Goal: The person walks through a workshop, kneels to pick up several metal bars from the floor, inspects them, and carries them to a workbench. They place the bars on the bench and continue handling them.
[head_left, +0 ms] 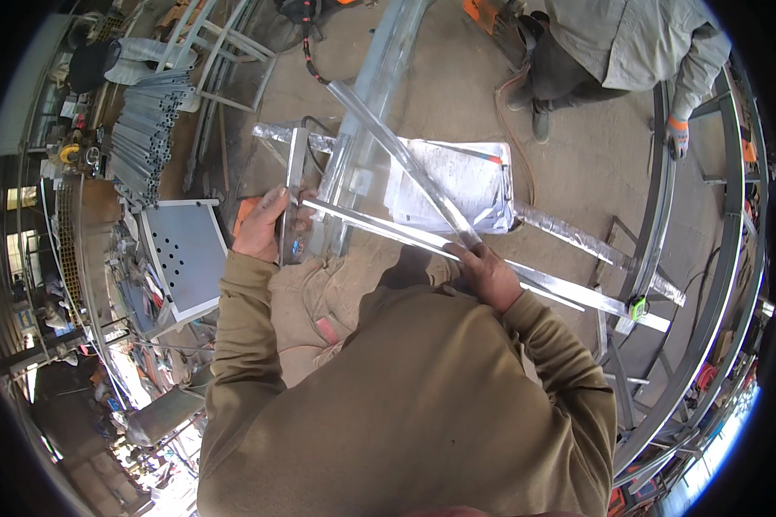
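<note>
My left hand point(263, 226) is closed around a short, flat-sided metal tube point(297, 164) that points away from me. My right hand point(489, 274) grips a long silvery metal tube point(569, 287) lying across in front of me. A second silvery tube point(397, 151) slants from the far left down to the same hand, and its near end meets the fingers. Whether the fingers hold both tubes cannot be told. The left end of the long tube comes close to my left fingers. Toward its right end sits a green tape measure point(637, 308).
White paper sheets point(448, 185) lie beyond the tubes, with a thin red-tipped stick on them. A wide metal beam point(375, 77) runs away from me. A grey panel with holes point(184, 254) and stacked tubes point(151, 129) are left. At right, a gloved co-worker's hand point(677, 138) touches a metal frame.
</note>
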Demonstrator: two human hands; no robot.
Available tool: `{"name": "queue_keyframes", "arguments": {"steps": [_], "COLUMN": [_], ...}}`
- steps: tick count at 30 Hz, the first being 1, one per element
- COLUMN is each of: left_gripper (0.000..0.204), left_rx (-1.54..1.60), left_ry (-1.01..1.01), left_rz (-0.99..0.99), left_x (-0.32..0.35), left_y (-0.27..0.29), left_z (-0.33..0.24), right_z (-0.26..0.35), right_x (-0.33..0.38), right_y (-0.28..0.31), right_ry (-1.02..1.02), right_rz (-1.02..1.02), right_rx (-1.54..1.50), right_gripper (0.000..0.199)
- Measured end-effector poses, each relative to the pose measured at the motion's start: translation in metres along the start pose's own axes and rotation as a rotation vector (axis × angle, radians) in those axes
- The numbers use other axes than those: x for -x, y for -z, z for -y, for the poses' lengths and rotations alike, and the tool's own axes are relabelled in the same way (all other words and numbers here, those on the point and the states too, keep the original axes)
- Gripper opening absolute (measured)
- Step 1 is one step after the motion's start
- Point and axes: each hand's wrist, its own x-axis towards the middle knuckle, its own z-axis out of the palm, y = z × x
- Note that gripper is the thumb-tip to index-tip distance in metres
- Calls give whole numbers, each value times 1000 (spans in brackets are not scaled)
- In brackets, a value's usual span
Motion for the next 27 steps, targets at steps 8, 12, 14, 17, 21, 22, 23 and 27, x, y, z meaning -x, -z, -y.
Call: {"name": "queue_keyframes", "arguments": {"steps": [8,12,14,17,21,22,23,27], "left_gripper": [32,32,32,41,37,39,40,49], "left_rx": [-105,-245,-325,-246,-1504,-1530,-1572,-579], "left_ry": [-5,0,-87,-61,-1018,-1075,-1090,-185], "left_rz": [5,24,-26,132,237,183,102,32], "left_x": [-6,-8,-9,-8,-6,-8,-12,-40], "left_y": [-10,-14,-25,-47,-64,-66,-68,-89], "left_z": [10,7,10,6,3,9,14,48], "right_z": [12,3,-9,-25,-12,-9,-8,-10], "right_x": [5,16,22,35,62,74,86,124], "right_y": [18,17,14,13,16,18,24,29], "right_ry": [-7,-39,-127,-136,-203,-192,-207,-308], "right_rz": [-28,31,28,119,18,-29,-54,-59], "right_rx": [115,74,64,92,93,95,125,157], "right_gripper": [56,60,65,75,61,58,58,58]}}
